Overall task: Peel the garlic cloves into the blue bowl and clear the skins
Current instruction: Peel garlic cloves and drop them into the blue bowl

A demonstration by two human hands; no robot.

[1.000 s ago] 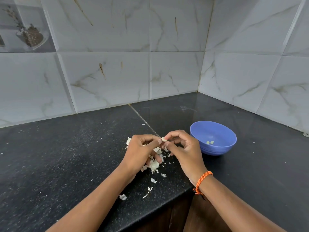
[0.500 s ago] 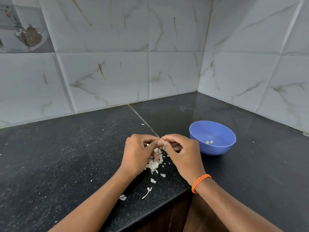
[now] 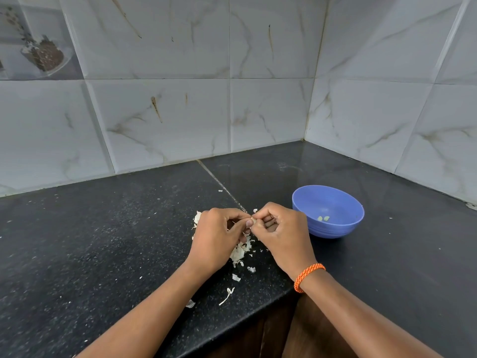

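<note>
Counter point(image 3: 103, 241): black stone, tiled corner behind.
Bowl point(image 3: 333, 202): blue, right of hands, two peeled cloves inside.
Skins point(image 3: 240, 251): heaped under the hands.
Left hand point(image 3: 214, 239): pinching the clove.
Right hand point(image 3: 281, 233): pinching it too.
Clove point(image 3: 253, 220): between fingertips, mid-peel.
Next: likely strip skin, drop in bowl.

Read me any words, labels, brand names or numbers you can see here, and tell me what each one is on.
None: no readable text in this view.
The blue bowl is plain, with no label or mark.
The wall tiles show only veining.
The picture tile shows an image, no lettering.
The orange wristband carries no writing.
</note>
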